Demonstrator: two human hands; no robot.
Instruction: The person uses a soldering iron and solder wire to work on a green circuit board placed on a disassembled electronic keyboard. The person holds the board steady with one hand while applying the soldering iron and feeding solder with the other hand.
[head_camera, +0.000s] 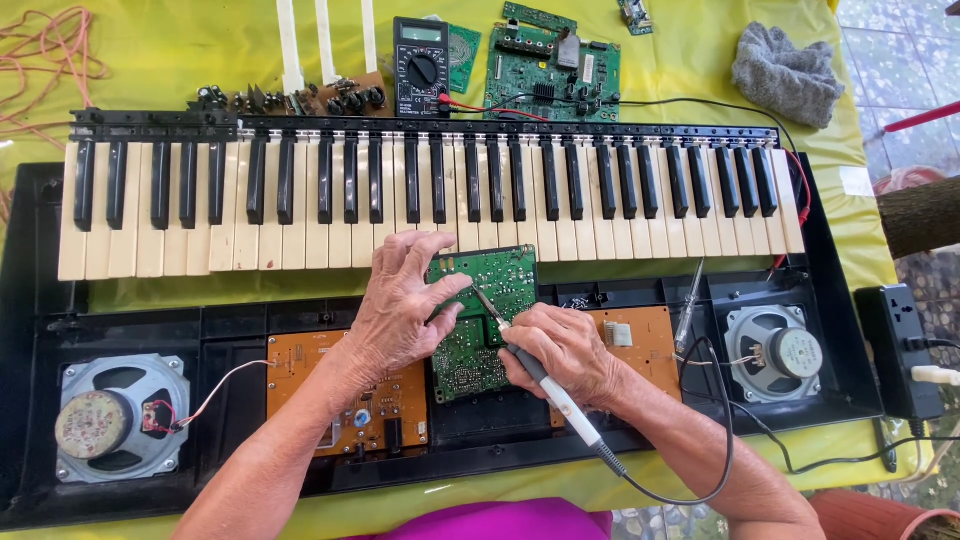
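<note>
- At the far left we see a grey speaker (120, 418) seated in the black keyboard case (25, 330), with thin red and white wires running from it to an orange circuit board (345, 395)
- Our left hand (400, 305) lies with fingers spread over the top left edge of the green circuit board (482, 320), pressing it flat; the board sits in the middle of the case, just below the white keys (430, 205)
- We judge that this steadying hand should bear on the board's edges only, well apart from the hot tip, so the board cannot rock
- Our right hand (560, 350) is closed in a pen-like pinch around the soldering iron (530, 365), whose tip rests on the green board near its centre
- We would keep the wrist resting on the case and the iron's black cable (715, 440) slack, since a tug on it could drag the tip across neighbouring joints
- To the right stand a screwdriver (690, 300), a second speaker (775, 352) and a black power strip (900, 350)
- Everything lies on a yellow-green tablecloth (180, 55); behind the keys we see a black multimeter (421, 65), a larger green board (552, 70) and a grey cloth (785, 72)
- At the right edge a tiled floor (895, 30) shows, so we seem to be working in daylight
</note>
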